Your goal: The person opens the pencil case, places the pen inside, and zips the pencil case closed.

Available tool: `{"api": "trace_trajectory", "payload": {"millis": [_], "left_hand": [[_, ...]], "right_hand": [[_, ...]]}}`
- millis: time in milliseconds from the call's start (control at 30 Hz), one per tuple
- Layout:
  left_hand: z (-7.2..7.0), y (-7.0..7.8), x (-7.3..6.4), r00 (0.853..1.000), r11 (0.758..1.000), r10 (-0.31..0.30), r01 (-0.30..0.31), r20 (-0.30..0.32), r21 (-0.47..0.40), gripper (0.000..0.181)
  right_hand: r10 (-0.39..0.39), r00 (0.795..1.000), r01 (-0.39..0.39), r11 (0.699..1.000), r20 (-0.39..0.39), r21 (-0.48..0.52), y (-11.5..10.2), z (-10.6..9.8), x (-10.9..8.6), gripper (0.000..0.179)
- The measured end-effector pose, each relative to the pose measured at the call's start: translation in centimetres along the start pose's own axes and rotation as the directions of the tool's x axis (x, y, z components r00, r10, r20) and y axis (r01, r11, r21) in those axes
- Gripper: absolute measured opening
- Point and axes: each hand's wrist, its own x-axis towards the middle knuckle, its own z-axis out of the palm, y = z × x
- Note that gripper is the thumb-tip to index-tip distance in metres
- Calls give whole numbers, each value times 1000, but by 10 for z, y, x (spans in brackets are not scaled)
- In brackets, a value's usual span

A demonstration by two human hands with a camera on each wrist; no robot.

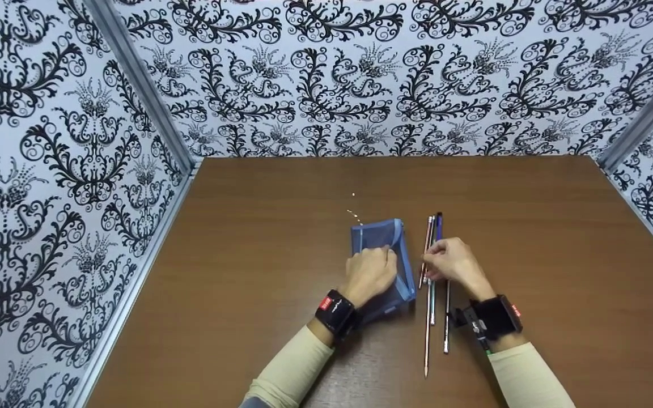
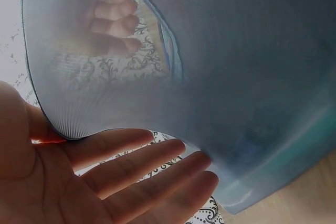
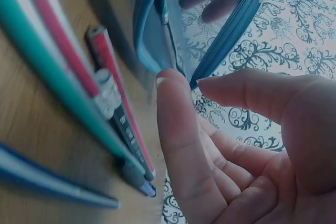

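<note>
A blue mesh zip pencil case (image 1: 376, 235) lies tilted near the middle of the table. My left hand (image 1: 370, 275) grips it by an edge, the thumb partly hidden by the mesh in the left wrist view. Just right of the case, my right hand (image 1: 452, 263) hovers over several pencils (image 1: 427, 345). Its thumb and index fingertip stand slightly apart, nothing visible between them, and the other fingers are curled. In the right wrist view, the case's opening gapes behind the fingertips, and a thin dark pencil-like thing (image 3: 170, 40) shows inside. Red pencil (image 3: 118, 72) and green pencil (image 3: 63, 90) lie alongside.
A purple pen (image 1: 439, 228) with a dark end lies among the pencils. Small pale bits (image 1: 353, 213) show behind the case. The brown wooden table (image 1: 258, 226) is bounded by patterned walls (image 1: 332, 85) at the back and sides.
</note>
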Motion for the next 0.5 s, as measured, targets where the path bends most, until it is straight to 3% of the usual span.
{"api": "trace_trajectory", "payload": {"millis": [233,500], "left_hand": [[-1,-1,0,1000,1000,3,-3,10,-15,39],[-1,-1,0,1000,1000,4,-4,3,-20,38]], "right_hand": [[3,1000,-3,994,-4,-111,8,-13,-1,16],[33,998,-25,986,48,-165,18,-22,-5,11]]}}
